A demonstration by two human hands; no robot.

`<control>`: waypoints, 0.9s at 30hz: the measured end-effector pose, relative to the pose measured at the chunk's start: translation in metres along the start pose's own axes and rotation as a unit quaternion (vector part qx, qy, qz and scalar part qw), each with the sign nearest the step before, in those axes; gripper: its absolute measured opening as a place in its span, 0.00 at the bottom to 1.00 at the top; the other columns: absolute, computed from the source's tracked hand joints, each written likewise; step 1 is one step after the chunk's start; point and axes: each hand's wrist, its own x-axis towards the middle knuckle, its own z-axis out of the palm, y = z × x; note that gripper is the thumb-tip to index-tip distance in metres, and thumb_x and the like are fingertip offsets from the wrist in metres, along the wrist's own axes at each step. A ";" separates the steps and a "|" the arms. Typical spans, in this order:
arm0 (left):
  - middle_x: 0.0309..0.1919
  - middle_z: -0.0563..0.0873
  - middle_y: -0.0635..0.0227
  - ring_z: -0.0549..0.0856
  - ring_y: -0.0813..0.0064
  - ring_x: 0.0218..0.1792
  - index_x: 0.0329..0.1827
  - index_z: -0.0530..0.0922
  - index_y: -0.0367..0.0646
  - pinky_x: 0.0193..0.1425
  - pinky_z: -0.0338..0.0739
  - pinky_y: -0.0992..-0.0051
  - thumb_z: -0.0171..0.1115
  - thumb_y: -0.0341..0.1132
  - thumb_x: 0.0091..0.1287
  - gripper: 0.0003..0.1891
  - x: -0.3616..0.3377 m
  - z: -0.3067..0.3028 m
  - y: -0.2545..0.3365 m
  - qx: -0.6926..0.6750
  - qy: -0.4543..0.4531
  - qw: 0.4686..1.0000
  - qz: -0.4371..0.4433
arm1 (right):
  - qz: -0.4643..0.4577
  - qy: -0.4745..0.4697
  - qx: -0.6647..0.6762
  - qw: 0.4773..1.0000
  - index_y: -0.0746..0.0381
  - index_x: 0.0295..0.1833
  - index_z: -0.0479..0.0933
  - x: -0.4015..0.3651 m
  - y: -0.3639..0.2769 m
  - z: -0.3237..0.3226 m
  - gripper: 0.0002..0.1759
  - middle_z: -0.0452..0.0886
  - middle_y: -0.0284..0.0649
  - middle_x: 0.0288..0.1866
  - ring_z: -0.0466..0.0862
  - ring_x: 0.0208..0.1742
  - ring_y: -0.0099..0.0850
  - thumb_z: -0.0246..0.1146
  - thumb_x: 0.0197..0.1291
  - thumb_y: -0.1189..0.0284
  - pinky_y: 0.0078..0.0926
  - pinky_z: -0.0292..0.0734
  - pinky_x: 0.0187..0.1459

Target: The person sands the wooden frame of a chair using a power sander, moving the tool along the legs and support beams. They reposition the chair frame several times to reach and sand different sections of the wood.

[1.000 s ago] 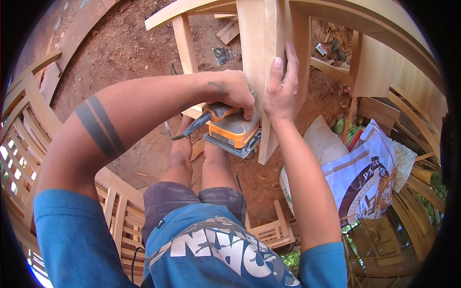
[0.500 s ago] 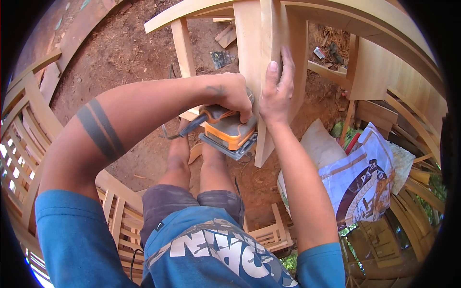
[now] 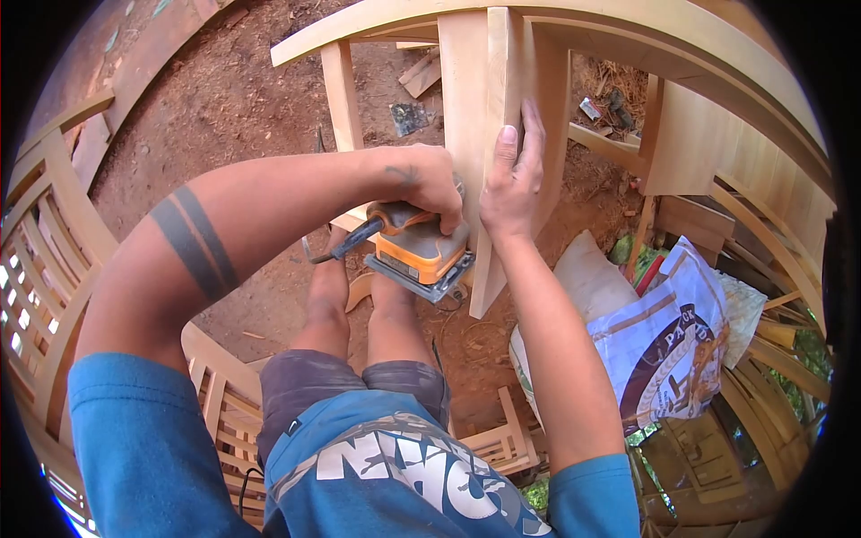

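My left hand [image 3: 434, 184] is wrapped over the top of an orange and grey electric sander [image 3: 423, 253]. The sander has a flat pad below and a dark cord boot on its left side. It is held against the left side of an upright pale wooden post [image 3: 500, 99], part of a furniture frame; exact contact with the pad is hidden. On the post's other side rests my right hand [image 3: 511, 193], fingers stretched out along the wood and thumb apart. That hand holds no tool.
A curved wooden rail [image 3: 619, 18] arches over the top of the frame. White printed sacks [image 3: 673, 336] stand at the right. Slatted wooden pieces [image 3: 63, 260] are at the left. Wood scraps [image 3: 420, 73] lie on the dirt ground [image 3: 242, 108]. My legs are just below the sander.
The sander and my left hand have shifted slightly down and left in view. My right hand stays on the post. The whole scene has also shifted a little.
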 end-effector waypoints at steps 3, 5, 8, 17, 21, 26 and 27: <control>0.42 0.91 0.48 0.91 0.57 0.44 0.49 0.85 0.31 0.49 0.86 0.66 0.80 0.39 0.41 0.30 -0.004 -0.003 0.001 -0.003 -0.011 1.000 -0.012 | -0.001 -0.001 -0.001 1.000 0.69 0.74 0.65 0.000 0.000 -0.001 0.31 0.67 0.57 0.77 0.66 0.78 0.52 0.50 0.78 0.57 0.44 0.58 0.78; 0.41 0.91 0.47 0.91 0.57 0.43 0.48 0.86 0.31 0.49 0.86 0.65 0.80 0.39 0.41 0.30 -0.007 -0.003 0.004 -0.011 -0.004 1.000 -0.003 | -0.001 -0.003 -0.003 1.000 0.69 0.75 0.65 0.000 0.000 0.000 0.31 0.67 0.57 0.77 0.66 0.78 0.52 0.50 0.78 0.57 0.44 0.58 0.78; 0.40 0.91 0.46 0.92 0.57 0.43 0.46 0.87 0.31 0.48 0.87 0.65 0.80 0.41 0.41 0.29 -0.013 -0.005 0.012 0.001 -0.002 1.000 -0.010 | 0.002 -0.005 -0.007 1.000 0.69 0.75 0.65 0.001 -0.004 -0.001 0.31 0.67 0.57 0.77 0.66 0.78 0.51 0.50 0.78 0.58 0.44 0.58 0.78; 0.44 0.92 0.54 0.92 0.61 0.43 0.43 0.90 0.35 0.49 0.86 0.66 0.79 0.44 0.45 0.25 -0.009 -0.007 -0.001 0.055 -0.009 0.998 -0.024 | 0.005 -0.004 0.000 1.000 0.70 0.75 0.65 0.000 -0.005 -0.002 0.31 0.68 0.56 0.76 0.67 0.78 0.50 0.50 0.78 0.58 0.43 0.58 0.78; 0.41 0.91 0.49 0.91 0.60 0.41 0.40 0.88 0.29 0.47 0.87 0.66 0.80 0.43 0.42 0.27 -0.009 -0.007 -0.005 0.023 -0.004 1.000 -0.018 | -0.001 -0.006 -0.007 1.000 0.70 0.75 0.65 0.001 -0.005 -0.002 0.32 0.69 0.56 0.76 0.67 0.78 0.49 0.49 0.78 0.57 0.42 0.58 0.78; 0.40 0.91 0.49 0.91 0.59 0.41 0.40 0.88 0.28 0.45 0.86 0.65 0.79 0.43 0.42 0.27 -0.004 -0.003 0.002 0.009 -0.021 1.000 -0.003 | -0.005 -0.008 -0.031 0.999 0.70 0.76 0.65 0.001 -0.004 -0.001 0.32 0.69 0.55 0.76 0.67 0.78 0.48 0.48 0.79 0.56 0.41 0.58 0.78; 0.40 0.91 0.49 0.91 0.59 0.41 0.40 0.88 0.28 0.44 0.86 0.65 0.79 0.43 0.42 0.27 -0.003 -0.003 0.004 0.002 -0.027 1.000 -0.009 | -0.008 -0.008 -0.034 0.999 0.70 0.76 0.64 0.001 -0.003 -0.001 0.32 0.69 0.54 0.76 0.67 0.78 0.46 0.47 0.80 0.57 0.40 0.58 0.78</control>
